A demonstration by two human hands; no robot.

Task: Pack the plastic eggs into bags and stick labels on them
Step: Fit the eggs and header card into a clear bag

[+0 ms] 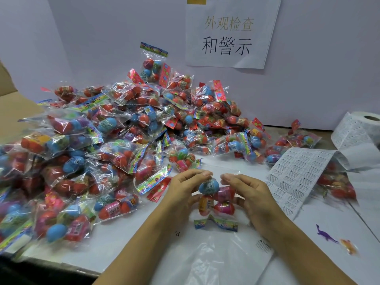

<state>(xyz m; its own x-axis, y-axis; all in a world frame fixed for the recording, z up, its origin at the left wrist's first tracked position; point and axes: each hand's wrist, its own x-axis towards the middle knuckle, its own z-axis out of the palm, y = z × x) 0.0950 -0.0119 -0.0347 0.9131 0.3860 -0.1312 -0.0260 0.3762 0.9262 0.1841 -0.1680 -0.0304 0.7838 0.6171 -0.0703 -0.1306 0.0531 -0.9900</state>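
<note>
Both hands hold one clear bag of eggs [216,197] between them, just above the desk [320,219]. The left hand [185,190] pinches the bag's upper edge with curled fingers, and the right hand [253,194] pinches the same edge from the other side, fingertips nearly meeting over a blue egg [208,186]. Left of the left hand and beyond it rises a big pile of filled bags [115,136]. Right of the right hand lies a label sheet [296,173], running to a roll [364,128] farther off. A purple toy dinosaur [326,234] lies near the right forearm.
</note>
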